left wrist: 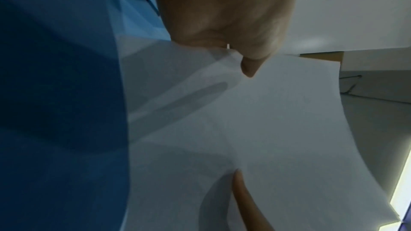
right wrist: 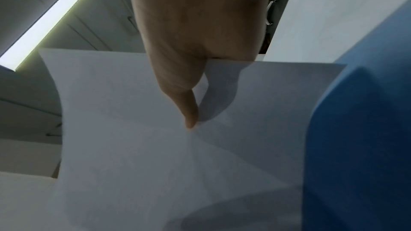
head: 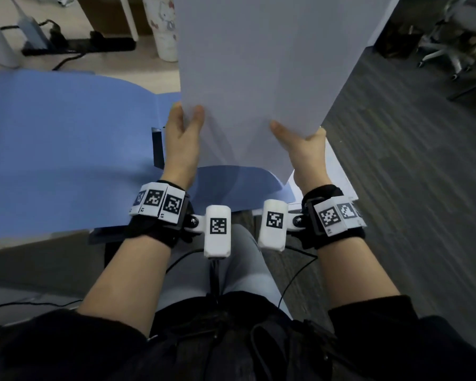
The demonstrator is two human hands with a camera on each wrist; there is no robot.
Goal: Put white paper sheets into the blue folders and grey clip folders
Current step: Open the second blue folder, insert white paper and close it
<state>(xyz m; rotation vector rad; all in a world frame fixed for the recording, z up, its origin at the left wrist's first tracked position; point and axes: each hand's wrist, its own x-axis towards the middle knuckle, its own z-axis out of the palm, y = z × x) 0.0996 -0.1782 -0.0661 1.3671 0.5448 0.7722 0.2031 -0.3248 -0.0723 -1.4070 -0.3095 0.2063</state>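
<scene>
The white paper sheet [head: 259, 78] runs past the head view's top edge and hides the fingers of both hands behind it. A blue folder [head: 66, 149] is cut off at left. Both wrist views are blurred.

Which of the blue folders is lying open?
The big blue folder on the left, spread flat across the desk. The other blue folder lies nearer the person, mostly hidden under the held white paper.

dim, soft overhead light; wrist views blurred; edges warped.
</scene>
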